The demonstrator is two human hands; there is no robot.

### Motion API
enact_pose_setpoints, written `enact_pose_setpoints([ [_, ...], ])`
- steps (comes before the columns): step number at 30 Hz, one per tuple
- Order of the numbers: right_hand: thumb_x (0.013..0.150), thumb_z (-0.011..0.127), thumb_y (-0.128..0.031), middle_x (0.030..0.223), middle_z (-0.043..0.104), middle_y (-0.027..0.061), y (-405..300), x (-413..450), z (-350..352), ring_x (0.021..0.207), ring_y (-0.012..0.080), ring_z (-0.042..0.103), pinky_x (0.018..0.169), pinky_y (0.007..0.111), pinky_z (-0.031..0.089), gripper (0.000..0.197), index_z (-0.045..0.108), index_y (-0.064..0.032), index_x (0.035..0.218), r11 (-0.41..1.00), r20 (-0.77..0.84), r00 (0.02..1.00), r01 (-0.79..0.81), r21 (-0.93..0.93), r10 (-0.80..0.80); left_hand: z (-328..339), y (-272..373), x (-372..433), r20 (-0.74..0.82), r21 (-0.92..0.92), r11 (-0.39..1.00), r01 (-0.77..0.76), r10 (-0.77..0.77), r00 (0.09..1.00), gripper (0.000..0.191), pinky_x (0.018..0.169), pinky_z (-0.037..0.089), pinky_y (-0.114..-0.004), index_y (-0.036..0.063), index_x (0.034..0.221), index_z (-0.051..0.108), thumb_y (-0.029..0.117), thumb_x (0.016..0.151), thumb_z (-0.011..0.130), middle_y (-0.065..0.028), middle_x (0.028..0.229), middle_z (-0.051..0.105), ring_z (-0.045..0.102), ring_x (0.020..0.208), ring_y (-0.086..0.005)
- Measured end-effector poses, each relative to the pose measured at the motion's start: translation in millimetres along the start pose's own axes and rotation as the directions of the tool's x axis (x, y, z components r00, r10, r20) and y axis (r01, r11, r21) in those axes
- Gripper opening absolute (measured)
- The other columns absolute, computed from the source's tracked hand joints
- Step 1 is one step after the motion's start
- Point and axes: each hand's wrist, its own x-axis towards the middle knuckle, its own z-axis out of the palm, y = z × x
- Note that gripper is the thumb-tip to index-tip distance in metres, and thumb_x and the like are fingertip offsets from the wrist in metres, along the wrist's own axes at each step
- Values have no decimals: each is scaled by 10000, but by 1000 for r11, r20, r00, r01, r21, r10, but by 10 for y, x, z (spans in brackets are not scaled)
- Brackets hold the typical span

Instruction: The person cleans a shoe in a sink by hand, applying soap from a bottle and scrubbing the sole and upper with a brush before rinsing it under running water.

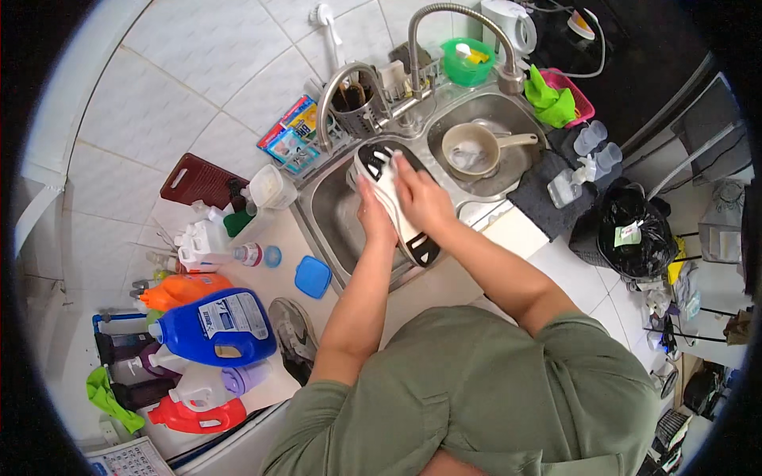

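Observation:
A shoe with a white and black sole [397, 205] is held sole up over the left basin of a steel double sink [333, 208]. My left hand [374, 215] grips its left side. Against its right side and the sole lies my right hand [422, 193], with fingers near the toe or heel end; which end I cannot tell. Whether that hand holds anything small is hidden. A beige pot with a handle [471, 152] holding sudsy water sits in the right basin. Another shoe, grey [293, 333], rests on the counter at the left.
Two curved faucets [461, 12] rise behind the basins. Left on the counter are a blue lid [313, 277], a white tub [272, 187], a blue detergent jug [217, 327] and several other bottles. A spray bottle [565, 187] stands on a dark mat at right, beside a lined bin [631, 238].

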Motion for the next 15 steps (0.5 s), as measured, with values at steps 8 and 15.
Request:
enact_pose_setpoints([
  [8,954,584,-254,919,638,249,-89,-78,-139,706,463,637,637,531,536,494,464,-244,1433,999,112,993,-19,-44,23,162,21,-137,-129,249,967,-59,93,987,683,891,522,-357,-39,1215,621,588,974,498,-126,1193,659,651,1034,-203],
  [15,966,562,-325,886,652,220,92,-516,-125,686,458,650,610,526,550,485,446,-273,1435,999,121,992,41,-1,-40,-52,-32,-30,-10,-49,998,37,-37,999,679,879,533,-361,-24,1287,564,578,985,480,-112,1207,658,658,1045,-229],
])
